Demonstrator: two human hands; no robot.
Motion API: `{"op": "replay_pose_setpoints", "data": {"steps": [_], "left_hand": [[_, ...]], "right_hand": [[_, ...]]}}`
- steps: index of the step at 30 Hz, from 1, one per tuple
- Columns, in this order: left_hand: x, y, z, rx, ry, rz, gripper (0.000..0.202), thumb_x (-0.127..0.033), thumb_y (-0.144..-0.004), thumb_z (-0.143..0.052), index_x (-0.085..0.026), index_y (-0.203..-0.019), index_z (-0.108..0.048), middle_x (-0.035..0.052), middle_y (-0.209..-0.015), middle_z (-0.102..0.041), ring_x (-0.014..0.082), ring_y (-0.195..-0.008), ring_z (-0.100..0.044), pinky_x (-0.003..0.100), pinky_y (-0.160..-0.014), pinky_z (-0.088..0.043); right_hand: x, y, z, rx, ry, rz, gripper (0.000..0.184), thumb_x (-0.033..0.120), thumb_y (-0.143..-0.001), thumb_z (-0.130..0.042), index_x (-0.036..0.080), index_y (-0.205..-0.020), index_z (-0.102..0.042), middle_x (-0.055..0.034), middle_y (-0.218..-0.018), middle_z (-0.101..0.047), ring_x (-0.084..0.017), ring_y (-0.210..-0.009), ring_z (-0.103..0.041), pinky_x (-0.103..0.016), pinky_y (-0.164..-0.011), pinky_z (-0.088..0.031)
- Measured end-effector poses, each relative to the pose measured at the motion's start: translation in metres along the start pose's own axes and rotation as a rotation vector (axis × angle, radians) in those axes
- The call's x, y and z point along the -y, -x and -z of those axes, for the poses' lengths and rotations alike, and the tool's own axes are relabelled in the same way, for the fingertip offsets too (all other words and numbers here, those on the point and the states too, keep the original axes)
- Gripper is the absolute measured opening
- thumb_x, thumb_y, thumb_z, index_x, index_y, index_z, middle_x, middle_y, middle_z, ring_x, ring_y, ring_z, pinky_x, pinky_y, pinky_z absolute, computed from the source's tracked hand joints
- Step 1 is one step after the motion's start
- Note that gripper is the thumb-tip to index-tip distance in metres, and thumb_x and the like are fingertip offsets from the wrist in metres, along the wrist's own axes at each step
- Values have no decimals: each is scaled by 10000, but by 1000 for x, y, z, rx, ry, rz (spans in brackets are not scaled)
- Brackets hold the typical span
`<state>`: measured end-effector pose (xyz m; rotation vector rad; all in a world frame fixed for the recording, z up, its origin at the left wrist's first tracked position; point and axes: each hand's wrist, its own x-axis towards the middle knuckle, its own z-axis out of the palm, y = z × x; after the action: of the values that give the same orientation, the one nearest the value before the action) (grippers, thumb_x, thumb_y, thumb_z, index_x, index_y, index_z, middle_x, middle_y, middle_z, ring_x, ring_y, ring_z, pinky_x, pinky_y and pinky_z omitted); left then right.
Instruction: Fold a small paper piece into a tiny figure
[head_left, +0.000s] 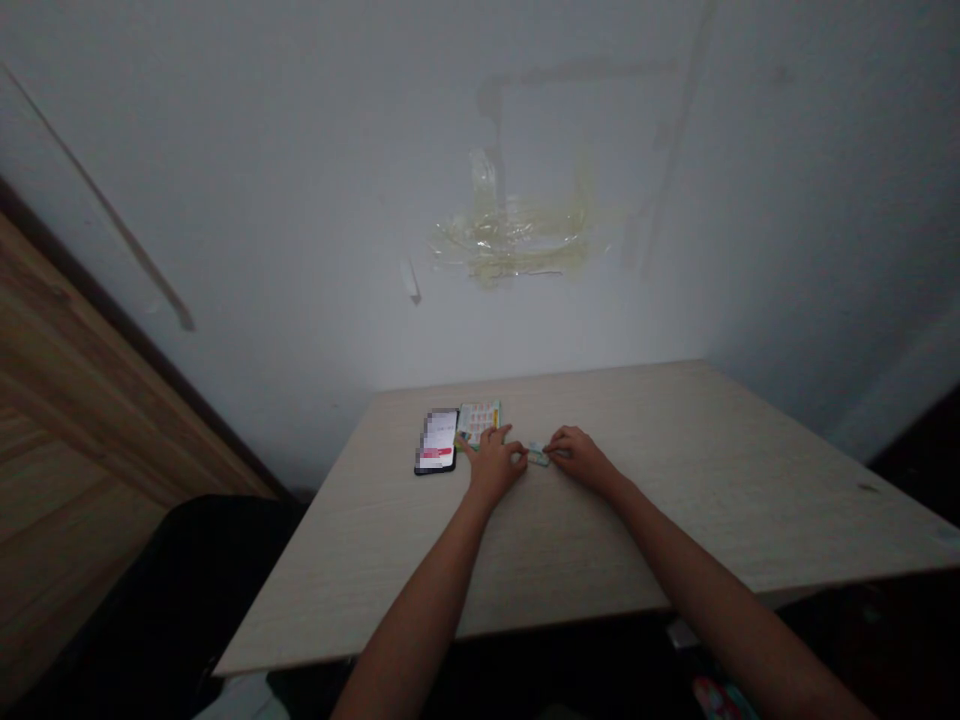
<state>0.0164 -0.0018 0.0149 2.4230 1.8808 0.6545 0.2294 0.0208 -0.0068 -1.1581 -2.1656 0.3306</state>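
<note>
Both my arms reach out over a light wooden table (pixel 675 480). My left hand (pixel 493 462) and my right hand (pixel 576 455) meet at a small pale piece (pixel 537 455) lying on the tabletop, each pinching one end of it with closed fingers. Just behind my left hand lies a colourful printed card (pixel 478 420), partly covered by my fingers. A black phone (pixel 437 441) with a lit screen lies to the left of that card.
A grey-white wall (pixel 300 250) rises behind the table, with old tape residue (pixel 510 240) on it. A wooden panel (pixel 60 420) stands at the left. Dark floor and cloth lie under the table's near edge.
</note>
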Motion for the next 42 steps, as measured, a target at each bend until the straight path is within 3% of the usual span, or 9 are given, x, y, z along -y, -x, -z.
{"op": "replay_pose_setpoints", "data": {"steps": [13, 21, 28, 42], "left_hand": [[-12, 3, -2, -17, -49, 2, 272, -535, -790, -656, -337, -967, -716, 6, -1459, -503, 358, -1354, -371, 773, -1083, 29], [-3, 2, -4, 35, 3, -44, 387, -626, -753, -665, -357, -1028, -705, 9, -1491, -466, 360, -1371, -352, 787, -1068, -2], [6, -1, -5, 63, 60, -44, 338, -585, -768, -686, -411, -1057, -716, 1, -1464, -491, 355, -1368, -351, 782, -1066, -17], [8, -3, -2, 6, 127, -86, 116, -430, -811, -713, -355, -887, -760, 10, -1340, -583, 295, -1314, -418, 772, -1070, 49]], "right_hand": [[-4, -1, -1, 11, -14, 0, 178, 173, -819, -628, 220, -912, -772, -61, -925, -670, -196, -907, -591, -338, -859, -470], [-5, 1, -1, 10, -29, 2, 190, 185, -803, -638, 230, -933, -769, -60, -944, -665, -205, -930, -593, -349, -880, -470], [-3, 2, 2, 11, -33, 15, 174, 188, -812, -656, 236, -935, -769, -61, -933, -664, -209, -932, -591, -352, -870, -468], [-1, 0, 2, 27, -28, 17, 125, 190, -841, -669, 230, -898, -773, -57, -904, -670, -190, -910, -586, -315, -846, -455]]}}
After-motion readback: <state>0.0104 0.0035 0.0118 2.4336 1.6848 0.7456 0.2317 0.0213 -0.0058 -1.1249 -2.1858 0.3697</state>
